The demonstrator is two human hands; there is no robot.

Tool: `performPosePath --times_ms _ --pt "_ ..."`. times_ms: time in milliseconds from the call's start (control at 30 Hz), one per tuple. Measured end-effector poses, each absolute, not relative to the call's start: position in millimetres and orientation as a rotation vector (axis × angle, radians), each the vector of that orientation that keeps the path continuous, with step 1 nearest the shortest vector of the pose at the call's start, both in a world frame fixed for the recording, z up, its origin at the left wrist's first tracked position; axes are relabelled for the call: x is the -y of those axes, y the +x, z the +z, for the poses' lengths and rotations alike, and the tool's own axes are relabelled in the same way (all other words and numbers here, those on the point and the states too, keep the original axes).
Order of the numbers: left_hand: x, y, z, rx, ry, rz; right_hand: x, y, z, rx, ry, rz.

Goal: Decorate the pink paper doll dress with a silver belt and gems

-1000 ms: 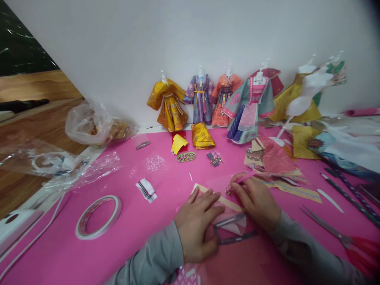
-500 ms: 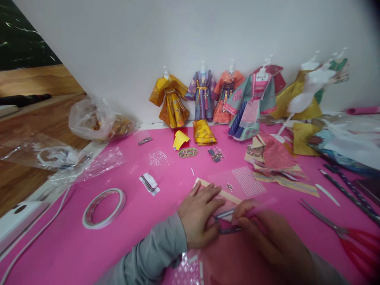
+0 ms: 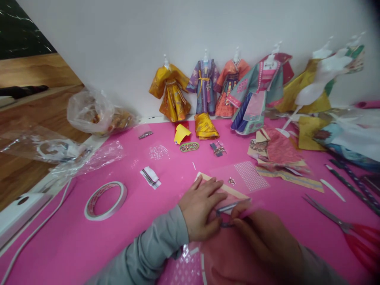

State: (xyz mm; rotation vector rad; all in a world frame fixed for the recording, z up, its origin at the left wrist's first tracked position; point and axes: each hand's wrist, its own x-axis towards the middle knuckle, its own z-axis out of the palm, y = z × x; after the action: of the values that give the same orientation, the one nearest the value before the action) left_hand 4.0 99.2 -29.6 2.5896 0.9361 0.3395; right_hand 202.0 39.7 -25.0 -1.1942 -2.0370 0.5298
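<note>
My left hand [image 3: 203,209] lies flat with fingers spread on a piece of coral-pink fabric [image 3: 231,257], pressing near a pale cream strip [image 3: 237,192] along its upper edge. Between my hands, a narrow dark blue-grey trim strip [image 3: 230,207] bends in a loop over the fabric. Thumb and fingertips of my right hand [image 3: 264,233] pinch this trim at its right side. A blurred, see-through pink piece shows by the right fingers; what it is I cannot make out. A few small beads [image 3: 231,181] sit just beyond the cream strip.
Small dressed dolls [image 3: 204,87] stand along the wall. Red-handled scissors [image 3: 341,225] lie at the right, near fabric scraps [image 3: 282,158]. A tape roll [image 3: 121,200] is at the left. Sheeted gems [image 3: 252,176], a bead dish [image 3: 189,147] and plastic bags [image 3: 92,111] lie farther back.
The view has shifted slightly, so the scene sits a little higher. My right hand has drawn the trim closer against the cream strip; the left stays pressed on the fabric.
</note>
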Motion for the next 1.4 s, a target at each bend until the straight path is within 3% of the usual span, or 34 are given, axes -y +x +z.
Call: performPosePath --times_ms 1400 --pt "-100.0 3.7 -28.1 -0.925 2.614 0.351 -46.8 194.8 -23.4 2.064 -1.178 0.514"
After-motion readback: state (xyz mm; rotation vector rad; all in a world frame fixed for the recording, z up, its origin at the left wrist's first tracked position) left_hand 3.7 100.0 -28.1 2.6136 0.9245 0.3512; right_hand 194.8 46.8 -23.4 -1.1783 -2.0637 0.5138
